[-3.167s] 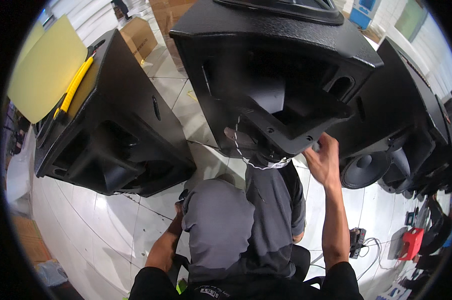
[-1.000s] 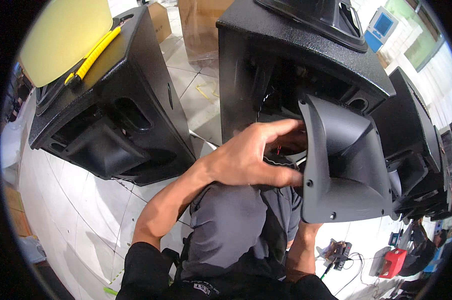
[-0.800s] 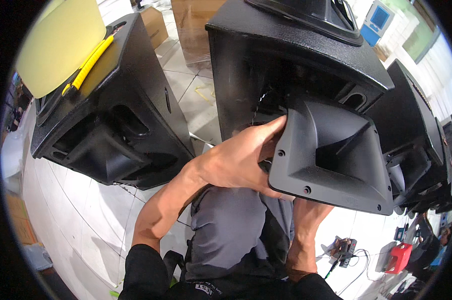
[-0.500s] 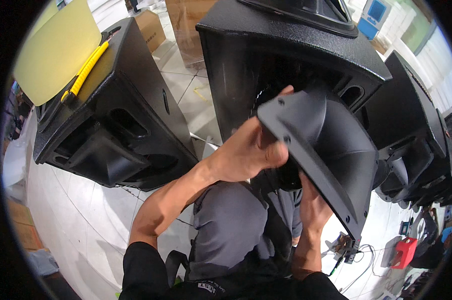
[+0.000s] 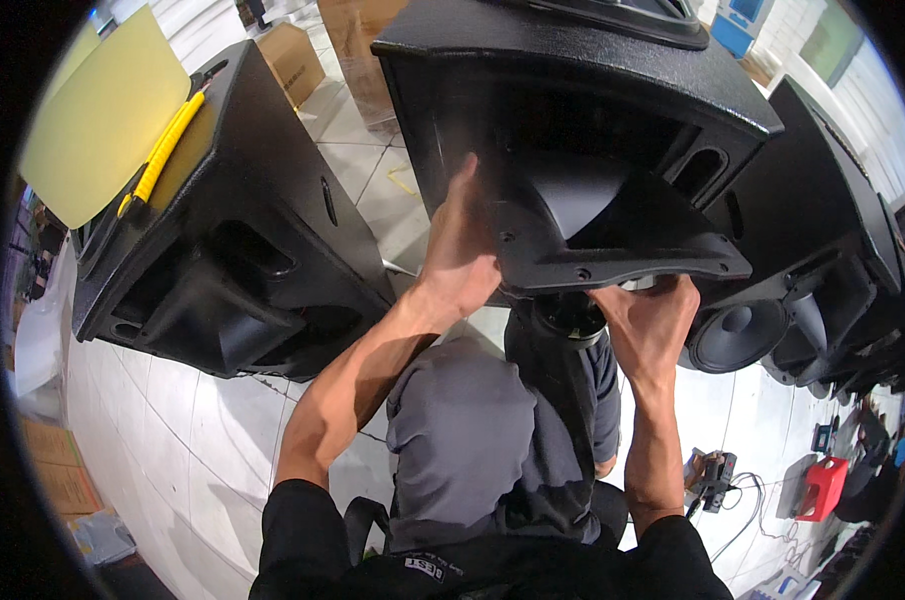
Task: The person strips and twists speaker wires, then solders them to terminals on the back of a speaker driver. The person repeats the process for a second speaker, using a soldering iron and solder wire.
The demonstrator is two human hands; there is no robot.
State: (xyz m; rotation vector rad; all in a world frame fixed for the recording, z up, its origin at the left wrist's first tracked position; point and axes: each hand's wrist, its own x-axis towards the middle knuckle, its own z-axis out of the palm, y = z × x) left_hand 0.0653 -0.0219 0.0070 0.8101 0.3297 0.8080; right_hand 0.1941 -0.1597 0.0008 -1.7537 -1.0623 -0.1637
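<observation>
A black plastic speaker horn point(image 5: 573, 200) is tilted in the open front of a large black speaker cabinet point(image 5: 593, 60), its flange edge toward me with screw holes along it. My left hand point(image 5: 461, 255) holds the horn's left end, one finger stretched up beside the cabinet's front; its other fingers are partly hidden. My right hand point(image 5: 653, 325) is closed on the flange's near edge, with its fingertips tucked under. Below the flange, between my hands, shows a dark round part point(image 5: 570, 320); whether it is joined to the horn I cannot tell.
Another black speaker cabinet point(image 5: 243, 220) stands at left, with a yellow-handled tool point(image 5: 163, 150) and a pale yellow sheet point(image 5: 103, 120) on top. More cabinets point(image 5: 813, 200) line the right, one with a round cone point(image 5: 738, 335). A red container point(image 5: 823, 487) and cables lie lower right.
The horn has turned from a steep slant to nearly level and moved in against the cabinet's front. My left hand shifted left and up; my right hand came round to the near flange edge.
</observation>
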